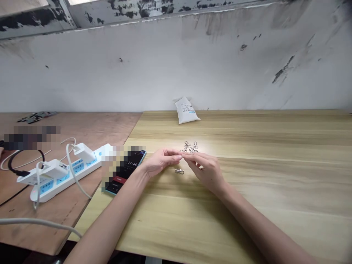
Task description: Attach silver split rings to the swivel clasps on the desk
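Head-worn view, forward and down (hands (162,161) close)

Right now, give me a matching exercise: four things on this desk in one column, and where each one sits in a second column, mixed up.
Things:
1. phone
2. power strip
3. sachet
4. lone clasp

Places:
A. back of the pale table, by the wall
B. beside the left hand
C. on the plywood
D. left edge of the pale table

Pairs: 1-D, 2-C, 3-A, 4-B

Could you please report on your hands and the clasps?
Left hand, right hand: fingers pinching small metal piece. Loose swivel clasp nearby. Clasp pile just beyond.
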A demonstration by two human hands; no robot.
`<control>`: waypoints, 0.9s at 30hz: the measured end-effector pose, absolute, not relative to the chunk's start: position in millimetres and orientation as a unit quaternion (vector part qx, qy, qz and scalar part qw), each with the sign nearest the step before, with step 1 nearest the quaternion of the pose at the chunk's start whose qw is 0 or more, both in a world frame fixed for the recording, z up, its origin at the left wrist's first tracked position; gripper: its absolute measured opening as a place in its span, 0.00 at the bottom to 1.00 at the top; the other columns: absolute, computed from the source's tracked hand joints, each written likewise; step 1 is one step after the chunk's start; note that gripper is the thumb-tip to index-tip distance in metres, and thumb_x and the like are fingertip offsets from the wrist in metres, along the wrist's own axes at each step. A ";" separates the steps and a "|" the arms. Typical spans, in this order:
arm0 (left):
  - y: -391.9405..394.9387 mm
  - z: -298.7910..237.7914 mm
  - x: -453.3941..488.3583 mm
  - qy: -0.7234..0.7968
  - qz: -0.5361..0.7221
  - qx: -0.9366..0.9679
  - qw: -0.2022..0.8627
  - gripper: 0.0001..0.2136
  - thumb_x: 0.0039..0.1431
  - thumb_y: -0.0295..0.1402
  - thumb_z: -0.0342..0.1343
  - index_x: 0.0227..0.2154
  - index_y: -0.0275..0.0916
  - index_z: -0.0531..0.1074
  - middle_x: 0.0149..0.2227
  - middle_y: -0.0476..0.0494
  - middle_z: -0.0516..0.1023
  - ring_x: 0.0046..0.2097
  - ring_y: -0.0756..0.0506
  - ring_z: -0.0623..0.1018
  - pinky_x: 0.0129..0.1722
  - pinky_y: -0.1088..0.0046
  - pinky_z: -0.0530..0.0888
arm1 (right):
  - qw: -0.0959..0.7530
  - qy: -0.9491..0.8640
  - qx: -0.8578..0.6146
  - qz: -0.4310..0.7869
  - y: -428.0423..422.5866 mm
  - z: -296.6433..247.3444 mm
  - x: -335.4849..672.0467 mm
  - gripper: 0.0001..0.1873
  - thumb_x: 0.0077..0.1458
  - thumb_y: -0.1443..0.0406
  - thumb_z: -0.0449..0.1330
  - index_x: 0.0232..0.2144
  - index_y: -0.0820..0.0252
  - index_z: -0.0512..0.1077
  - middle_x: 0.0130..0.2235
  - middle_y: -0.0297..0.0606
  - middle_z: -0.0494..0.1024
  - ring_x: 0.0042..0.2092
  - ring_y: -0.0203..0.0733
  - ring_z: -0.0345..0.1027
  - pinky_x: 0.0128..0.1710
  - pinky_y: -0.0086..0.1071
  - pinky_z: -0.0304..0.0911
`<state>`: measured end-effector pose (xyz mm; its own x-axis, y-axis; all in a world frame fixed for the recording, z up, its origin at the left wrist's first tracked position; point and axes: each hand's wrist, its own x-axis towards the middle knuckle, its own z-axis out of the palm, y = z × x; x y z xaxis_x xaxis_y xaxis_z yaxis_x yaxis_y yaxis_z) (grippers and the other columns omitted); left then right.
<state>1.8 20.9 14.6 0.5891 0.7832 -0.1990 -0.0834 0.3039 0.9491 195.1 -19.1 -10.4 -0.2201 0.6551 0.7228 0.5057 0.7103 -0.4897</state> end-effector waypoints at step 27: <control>18.2 21.0 0.0 0.374 0.250 0.552 0.702 0.07 0.51 0.35 0.64 0.29 0.36 0.80 0.36 0.42 0.80 0.40 0.46 0.76 0.48 0.67 0.68 | 0.427 -0.818 -0.385 0.023 -19.9 -5.8 196.1 0.12 0.64 0.69 0.52 0.40 0.54 0.76 0.38 0.35 0.83 0.36 0.37 0.76 0.34 0.28 0.69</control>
<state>0.0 18.2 21.0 0.5948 0.7643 -0.2492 0.0625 0.2651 0.9622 196.1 -19.9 -5.8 -0.3400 0.6494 0.6803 0.6096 0.7030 -0.3664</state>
